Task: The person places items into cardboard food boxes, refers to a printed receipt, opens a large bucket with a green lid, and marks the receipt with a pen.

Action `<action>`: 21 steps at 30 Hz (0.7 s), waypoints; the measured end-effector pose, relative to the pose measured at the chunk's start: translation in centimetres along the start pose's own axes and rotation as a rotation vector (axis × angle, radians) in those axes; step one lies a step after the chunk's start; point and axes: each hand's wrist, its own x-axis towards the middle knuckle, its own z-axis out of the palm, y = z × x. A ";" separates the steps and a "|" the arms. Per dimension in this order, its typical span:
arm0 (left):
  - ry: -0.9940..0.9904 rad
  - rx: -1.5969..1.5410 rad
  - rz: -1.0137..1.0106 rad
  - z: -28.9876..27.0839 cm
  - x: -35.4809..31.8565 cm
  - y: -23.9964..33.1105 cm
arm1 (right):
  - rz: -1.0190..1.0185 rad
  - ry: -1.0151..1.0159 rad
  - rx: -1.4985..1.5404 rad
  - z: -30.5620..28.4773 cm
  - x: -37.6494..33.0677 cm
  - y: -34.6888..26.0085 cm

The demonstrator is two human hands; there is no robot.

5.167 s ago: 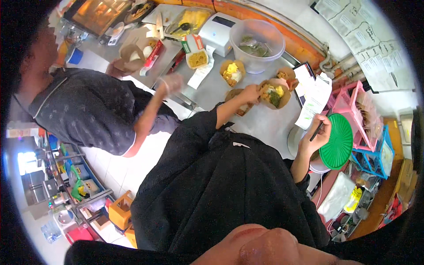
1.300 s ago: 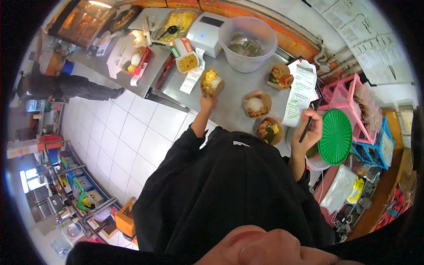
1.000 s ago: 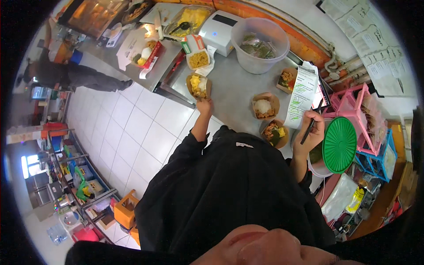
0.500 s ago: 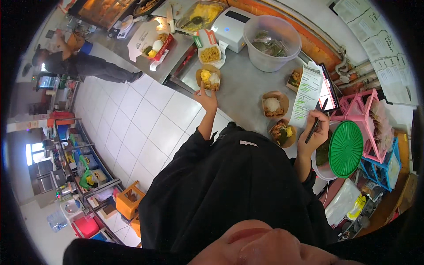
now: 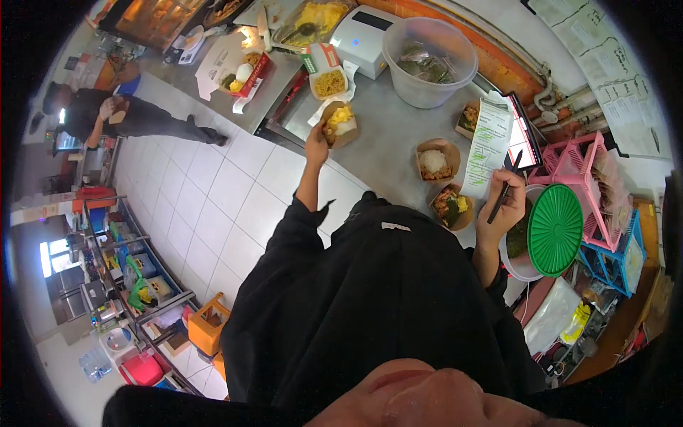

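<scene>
- The left hand (image 5: 316,136) is seen stretched out over the steel counter (image 5: 388,153), its fingers closed on the near rim of a brown paper bowl (image 5: 340,124) filled with white rice and a yellow food.
- That bowl is placed at the counter's left edge, just beside a small tray of yellow noodles (image 5: 329,82); whether it rests on the surface or is lifted off it cannot be told.
- The right hand (image 5: 504,206) is curled around a dark pen (image 5: 504,196), held upright, with a long white paper slip (image 5: 487,146) caught against the same fingers.
- Two more brown bowls are noted near the right hand: one with white rice (image 5: 434,161) and one with mixed food (image 5: 449,205), the latter just beside the slip's lower end.
- A clear plastic tub (image 5: 429,60) and a white printer (image 5: 363,39) stand further back; a round green lid (image 5: 555,229) lies to the right.
- Risk judged: the held bowl is gripped at one edge only, with the arm extended, so it could tip and spill over the counter edge onto the tiled floor (image 5: 228,199).
- Risk judged: the hanging slip could be dragged through the mixed-food bowl and soiled.
- Another person (image 5: 121,117) is seen well apart, across the floor.
</scene>
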 end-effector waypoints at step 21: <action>-1.660 -0.202 0.159 13.9 -12.2 23.5 | 0.102 0.085 0.080 -1.0 1.0 1.1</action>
